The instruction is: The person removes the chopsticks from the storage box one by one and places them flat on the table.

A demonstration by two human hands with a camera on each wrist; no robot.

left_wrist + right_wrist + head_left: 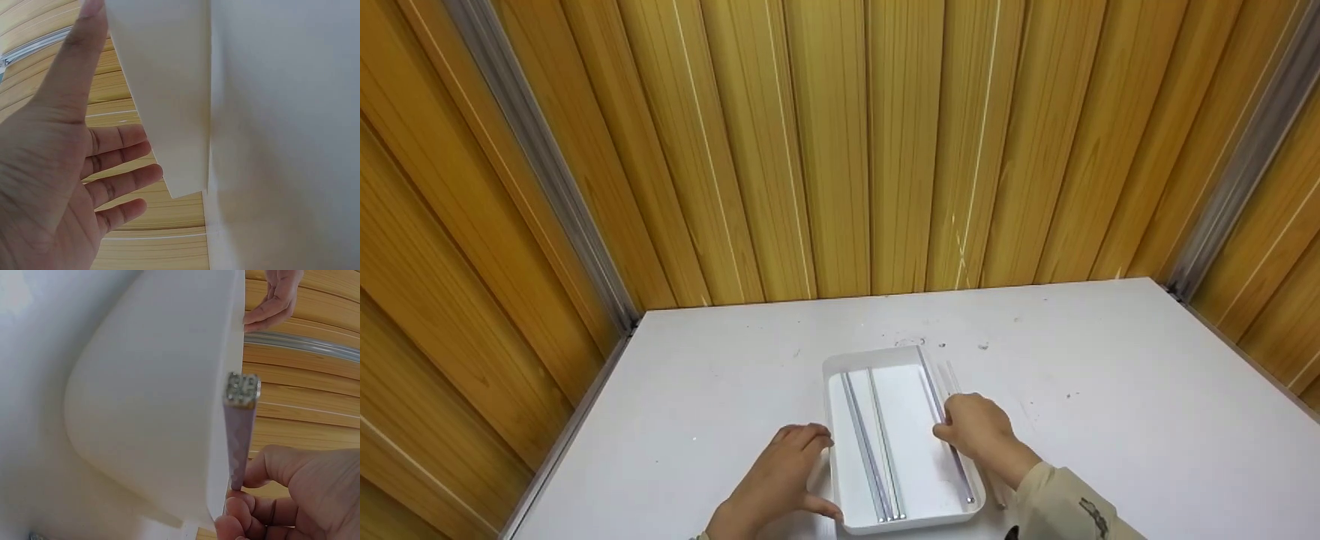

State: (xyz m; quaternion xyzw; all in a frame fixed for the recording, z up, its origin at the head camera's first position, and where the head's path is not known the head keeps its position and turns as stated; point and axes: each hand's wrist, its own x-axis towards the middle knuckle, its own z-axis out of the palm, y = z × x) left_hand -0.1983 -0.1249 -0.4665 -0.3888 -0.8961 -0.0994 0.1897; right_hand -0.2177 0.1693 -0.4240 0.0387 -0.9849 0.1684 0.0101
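Observation:
A white tray [915, 435] lies on the table, with several chopsticks [861, 435] along its left part. My left hand [784, 476] is at the tray's left side, fingertips right at the rim and thumb near the front left corner. In the left wrist view, its fingers [121, 183] are spread and fairly straight. Over the tray's right edge, my right hand [979, 427] pinches a lilac chopstick [962, 472] between thumb and fingers. The right wrist view shows this chopstick [239, 439] with its glittery silver end beyond the rim of the tray [146, 382].
Beside the tray on the right, a pale chopstick [1000, 496] lies on the white table [720, 390], partly hidden by my right hand and sleeve. Small dark specks mark the tabletop behind the tray. Wood-patterned panels [840, 150] enclose the back and sides.

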